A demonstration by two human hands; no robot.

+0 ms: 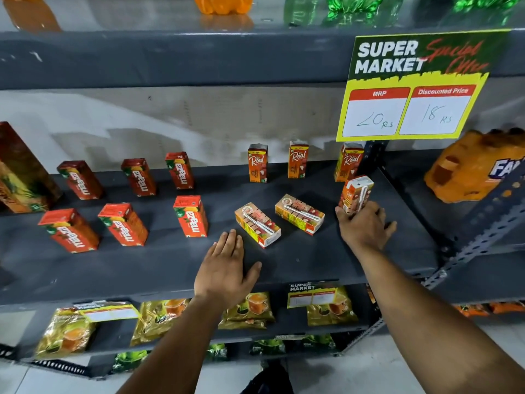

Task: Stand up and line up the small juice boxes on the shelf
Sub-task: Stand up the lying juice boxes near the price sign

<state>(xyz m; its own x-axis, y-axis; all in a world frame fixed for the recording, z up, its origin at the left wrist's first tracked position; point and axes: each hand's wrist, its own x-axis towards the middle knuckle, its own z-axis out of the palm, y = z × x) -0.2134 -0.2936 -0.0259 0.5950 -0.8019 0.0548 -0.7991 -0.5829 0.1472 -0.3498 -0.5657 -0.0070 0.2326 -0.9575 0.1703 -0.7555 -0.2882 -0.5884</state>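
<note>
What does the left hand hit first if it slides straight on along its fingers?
Likely the nearer lying juice box: the left hand lies flat on the shelf, fingers just short of the box's near-left end.

Even, fairly bright light from above; soft shadows fall behind the cartons (258, 162). Wide-angle bending warps the edges, where bottles (355, 7) blur.

A yellow and green price sign (414, 86) hangs from the upper shelf's front edge. An orange soda pack (477, 166) sits on the neighbouring shelf at right. Golden tea packets (68, 331) lie on the lower shelf. A large carton (20, 172) stands at the left edge.
</note>
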